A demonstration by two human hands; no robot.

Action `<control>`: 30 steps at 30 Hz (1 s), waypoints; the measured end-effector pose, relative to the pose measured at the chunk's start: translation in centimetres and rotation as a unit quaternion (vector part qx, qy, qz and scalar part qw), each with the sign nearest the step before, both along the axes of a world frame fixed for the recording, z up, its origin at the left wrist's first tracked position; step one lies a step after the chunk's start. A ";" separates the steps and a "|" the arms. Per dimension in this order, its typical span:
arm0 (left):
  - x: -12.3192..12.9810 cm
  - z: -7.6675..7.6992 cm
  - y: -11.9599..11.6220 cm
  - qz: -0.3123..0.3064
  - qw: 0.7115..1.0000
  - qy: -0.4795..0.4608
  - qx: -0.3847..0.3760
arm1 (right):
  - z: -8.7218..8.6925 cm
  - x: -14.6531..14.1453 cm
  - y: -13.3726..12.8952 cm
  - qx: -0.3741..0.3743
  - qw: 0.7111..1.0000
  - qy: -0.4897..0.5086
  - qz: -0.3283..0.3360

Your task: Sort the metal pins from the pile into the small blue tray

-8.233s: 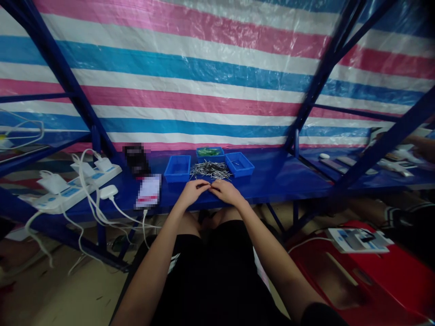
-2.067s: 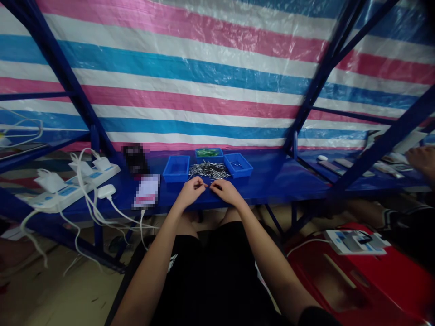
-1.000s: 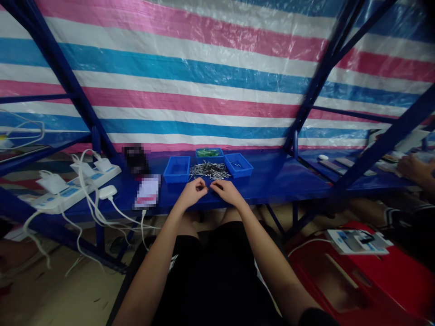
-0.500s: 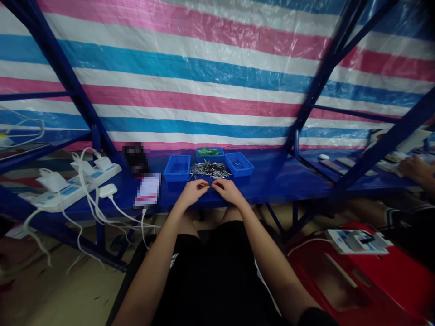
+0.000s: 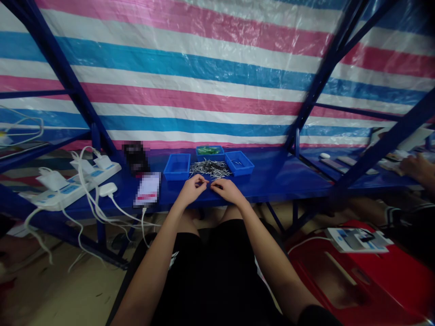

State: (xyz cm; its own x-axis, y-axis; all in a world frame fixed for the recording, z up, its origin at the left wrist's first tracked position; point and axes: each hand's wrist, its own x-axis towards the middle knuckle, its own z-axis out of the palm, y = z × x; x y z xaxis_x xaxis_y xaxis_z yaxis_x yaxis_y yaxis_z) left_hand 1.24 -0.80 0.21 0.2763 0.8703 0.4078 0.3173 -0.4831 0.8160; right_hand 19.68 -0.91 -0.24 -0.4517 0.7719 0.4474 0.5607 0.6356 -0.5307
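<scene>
My left hand (image 5: 193, 189) is closed in a pinch at the table's front edge; what lies between its fingertips is too small to make out. Close beside it, fingertips a small gap apart, my right hand (image 5: 225, 189) is also pinched, its contents hidden. Just beyond both hands lies a pile of thin silvery metal pins (image 5: 210, 169), some with dark parts. A blue tray (image 5: 177, 176) with nothing visible in it stands left of the pile. To the right, another blue tray (image 5: 243, 170) holds a few pins. Behind, a third tray contains green pieces (image 5: 208, 151).
A blue table (image 5: 282, 176) runs across under a striped plastic sheet (image 5: 204, 99). On the left are a white power strip (image 5: 81, 185) with cables, a phone (image 5: 147, 189) and a dark object (image 5: 136, 157). A red stool (image 5: 384, 276) and another person's hand (image 5: 418, 167) are at right.
My fingertips have drawn slightly apart, and the left fingers have lifted a little. The thin piece seen between the hands before no longer shows. Trays and pile look the same.
</scene>
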 end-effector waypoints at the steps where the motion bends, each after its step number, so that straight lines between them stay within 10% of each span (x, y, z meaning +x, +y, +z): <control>1: 0.0 -0.1 0.0 -0.003 1.000 -0.007 -0.005 | 0.1 0.0 -0.1 -0.003 1.000 0.011 -0.006; 30: 0.2 0.5 0.0 0.008 0.996 0.094 -0.011 | 0.6 0.2 0.2 -0.053 0.998 0.016 0.001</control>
